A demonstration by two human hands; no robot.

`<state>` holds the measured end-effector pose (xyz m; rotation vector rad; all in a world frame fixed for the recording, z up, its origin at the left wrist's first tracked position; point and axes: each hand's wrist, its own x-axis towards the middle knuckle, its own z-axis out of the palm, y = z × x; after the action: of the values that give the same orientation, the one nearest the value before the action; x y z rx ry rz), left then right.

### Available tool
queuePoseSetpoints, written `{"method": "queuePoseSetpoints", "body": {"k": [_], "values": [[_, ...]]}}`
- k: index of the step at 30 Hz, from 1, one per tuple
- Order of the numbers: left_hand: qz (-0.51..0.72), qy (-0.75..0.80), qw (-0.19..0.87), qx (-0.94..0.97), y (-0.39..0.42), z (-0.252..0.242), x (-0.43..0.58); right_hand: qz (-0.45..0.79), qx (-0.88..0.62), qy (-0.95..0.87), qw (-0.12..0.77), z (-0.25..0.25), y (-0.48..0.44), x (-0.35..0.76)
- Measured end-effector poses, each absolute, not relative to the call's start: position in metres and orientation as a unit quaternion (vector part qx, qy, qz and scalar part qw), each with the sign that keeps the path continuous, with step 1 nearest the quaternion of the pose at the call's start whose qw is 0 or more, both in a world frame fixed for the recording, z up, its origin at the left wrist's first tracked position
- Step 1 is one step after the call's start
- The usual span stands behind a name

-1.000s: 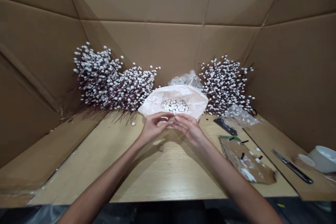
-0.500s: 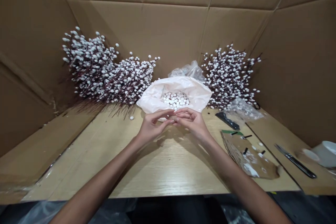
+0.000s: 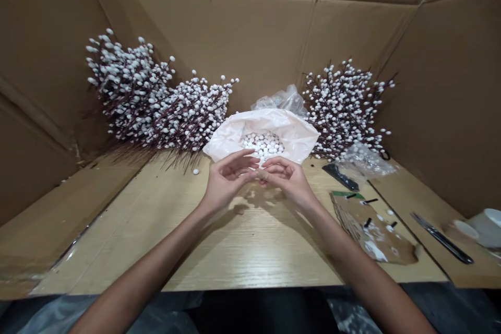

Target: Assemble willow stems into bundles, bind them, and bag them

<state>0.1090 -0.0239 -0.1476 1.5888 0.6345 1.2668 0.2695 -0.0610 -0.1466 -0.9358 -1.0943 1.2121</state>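
Observation:
My left hand (image 3: 229, 181) and my right hand (image 3: 287, 180) hang over the wooden tabletop (image 3: 250, 250), palms turned inward, with the fingertips close together. Nothing is clearly visible between them. Just behind them lies an open whitish plastic bag (image 3: 282, 128) filled with small white foam balls (image 3: 262, 145). One loose white ball (image 3: 195, 171) rests on the table to the left. Bunches of branches studded with white buds stand at the back, on the left (image 3: 133, 94) and on the right (image 3: 344, 109).
To the right lie a black-handled tool (image 3: 340, 176), crumpled clear plastic (image 3: 368, 160), a cardboard piece (image 3: 371, 229) with white marks and black bits, a knife (image 3: 442, 237) and a white bowl (image 3: 487, 227). Cardboard walls (image 3: 211, 52) surround the table's back and sides.
The whole scene has shifted upward in view as my head tilts down. My fingers have parted slightly, and my hands stay in front of the bag.

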Motion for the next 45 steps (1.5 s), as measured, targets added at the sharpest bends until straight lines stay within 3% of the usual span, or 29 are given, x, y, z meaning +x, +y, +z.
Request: {"method": "queuePoseSetpoints", "body": {"k": [14, 27, 37, 45], "values": [[0.481, 0.301, 0.553, 0.61, -0.025, -0.145, 0.111, 0.467, -0.41, -0.515, 0.59, -0.15, -0.064, 0.263], [0.482, 0.278, 0.567, 0.607, -0.03, -0.142, 0.113, 0.531, -0.341, -0.528, 0.569, -0.157, -0.062, 0.261], [0.464, 0.284, 0.529, 0.652, -0.029, -0.147, 0.113, 0.345, -0.421, -0.655, 0.524, -0.158, -0.062, 0.272], [0.47, 0.281, 0.54, 0.639, -0.04, -0.146, 0.119, 0.49, -0.357, -0.581, 0.542, -0.161, -0.064, 0.266]]}}
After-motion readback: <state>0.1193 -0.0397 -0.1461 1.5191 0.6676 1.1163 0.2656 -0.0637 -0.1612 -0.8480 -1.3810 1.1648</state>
